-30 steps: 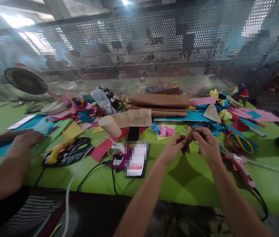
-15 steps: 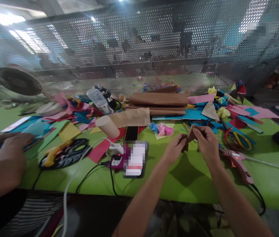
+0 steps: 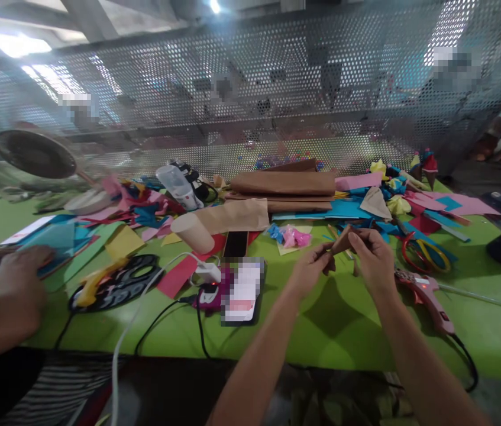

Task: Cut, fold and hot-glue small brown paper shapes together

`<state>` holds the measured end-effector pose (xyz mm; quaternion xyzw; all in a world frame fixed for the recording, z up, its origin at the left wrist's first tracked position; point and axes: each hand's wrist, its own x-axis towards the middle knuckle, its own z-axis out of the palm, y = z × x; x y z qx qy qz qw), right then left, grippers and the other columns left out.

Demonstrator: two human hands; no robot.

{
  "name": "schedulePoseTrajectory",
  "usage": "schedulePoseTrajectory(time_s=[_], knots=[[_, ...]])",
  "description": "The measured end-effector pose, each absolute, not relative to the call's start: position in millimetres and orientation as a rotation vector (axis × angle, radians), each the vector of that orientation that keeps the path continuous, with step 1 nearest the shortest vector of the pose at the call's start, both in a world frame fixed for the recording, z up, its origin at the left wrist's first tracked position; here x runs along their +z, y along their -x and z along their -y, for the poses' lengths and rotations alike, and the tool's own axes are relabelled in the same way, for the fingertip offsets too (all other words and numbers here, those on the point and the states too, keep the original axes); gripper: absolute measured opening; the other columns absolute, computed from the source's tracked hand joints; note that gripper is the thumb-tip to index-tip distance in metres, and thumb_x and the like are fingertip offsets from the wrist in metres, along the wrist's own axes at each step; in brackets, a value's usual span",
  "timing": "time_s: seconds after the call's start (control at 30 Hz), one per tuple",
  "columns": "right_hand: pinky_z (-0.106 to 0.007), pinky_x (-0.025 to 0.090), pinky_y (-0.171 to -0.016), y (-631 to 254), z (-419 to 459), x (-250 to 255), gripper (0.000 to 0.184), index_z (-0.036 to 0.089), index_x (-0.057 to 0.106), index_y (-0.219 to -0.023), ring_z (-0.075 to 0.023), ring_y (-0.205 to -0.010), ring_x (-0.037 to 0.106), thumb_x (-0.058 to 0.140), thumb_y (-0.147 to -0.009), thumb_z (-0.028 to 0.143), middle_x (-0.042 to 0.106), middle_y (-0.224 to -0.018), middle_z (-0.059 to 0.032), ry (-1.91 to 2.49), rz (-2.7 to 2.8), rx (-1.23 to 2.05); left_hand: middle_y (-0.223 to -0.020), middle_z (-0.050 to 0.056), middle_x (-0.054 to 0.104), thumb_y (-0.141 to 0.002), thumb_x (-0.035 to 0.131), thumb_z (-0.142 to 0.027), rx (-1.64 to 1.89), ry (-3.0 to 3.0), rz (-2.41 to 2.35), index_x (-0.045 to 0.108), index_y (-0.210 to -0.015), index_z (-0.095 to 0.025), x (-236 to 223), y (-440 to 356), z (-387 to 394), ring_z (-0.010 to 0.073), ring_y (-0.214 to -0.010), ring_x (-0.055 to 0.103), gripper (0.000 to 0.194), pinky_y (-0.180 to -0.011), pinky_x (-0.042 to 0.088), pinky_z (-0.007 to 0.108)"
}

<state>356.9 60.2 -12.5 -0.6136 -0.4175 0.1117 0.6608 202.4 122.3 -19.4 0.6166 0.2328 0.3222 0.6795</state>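
Left hand [image 3: 307, 271] and right hand [image 3: 375, 255] both pinching one brown paper piece [image 3: 342, 241] above the green table [image 3: 336, 350]. Looks part-shaped, rolled or folded; can't tell if glued. Glue gun [image 3: 430, 296] lying beside right forearm, unheld. Pink bundle [image 3: 295, 237] lies apart, beyond.

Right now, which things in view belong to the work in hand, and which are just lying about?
In the work:
brown piece, apparently paper, held between left hand and right hand
likely pink glue gun

Seemingly just lying about:
pale-screened phone
dark phone
beige cylinder
yellow glue gun
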Motion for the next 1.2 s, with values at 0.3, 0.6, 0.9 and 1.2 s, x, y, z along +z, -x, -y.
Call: schedulePoseTrajectory(time_s=[0.3,0.6,0.9,1.2], knots=[[-0.036,0.046,-0.079,-361.8,-61.5,-12.7,0.022,0.022,0.066,-0.076,-0.021,-0.086,0.061,0.073,-0.086,0.041,0.068,-0.09,-0.0039,1.356,1.026,0.262,-0.076,0.003,0.065,-0.088,0.062,-0.026,0.785,-1.303,-0.555,0.066,-0.118,-0.013,-18.5,-201.2,-125.2,0.0128,-0.069,0.058,0.033,-0.066,0.041,0.025],[-0.031,0.043,-0.069,-358.5,-57.7,-7.6,0.029,0.021,0.06,-0.072,-0.0175,-0.075,0.057,0.073,-0.084,0.043,0.067,-0.084,-0.0024,1.414,0.948,0.244,-0.087,0.009,0.074,-0.085,0.072,-0.032,0.831,-1.056,-0.507,0.07,-0.109,-0.012,-19.2,-200.7,-124.4,0.0156,-0.078,0.066,0.031,-0.071,0.049,0.027],[-0.029,0.04,-0.064,-358.7,-56.0,-5.3,0.029,0.021,0.06,-0.073,-0.0158,-0.069,0.053,0.073,-0.084,0.044,0.063,-0.078,0.0002,1.42,0.906,0.196,-0.088,0.01,0.076,-0.086,0.073,-0.042,0.835,-0.993,-0.516,0.072,-0.105,-0.012,-20.3,-198.0,-125.8,0.0148,-0.076,0.067,0.036,-0.071,0.05,0.026],[-0.03,0.042,-0.064,-356.8,-56.8,-7.1,0.03,0.022,0.058,-0.071,-0.0172,-0.072,0.055,0.074,-0.084,0.044,0.065,-0.085,-0.002,1.391,0.944,0.216,-0.076,0.006,0.073,-0.09,0.068,-0.038,0.803,-1.216,-0.63,0.063,-0.087,-0.015,-15.0,-199.6,-123.9,0.0116,-0.061,0.061,0.024,-0.064,0.048,0.025]])
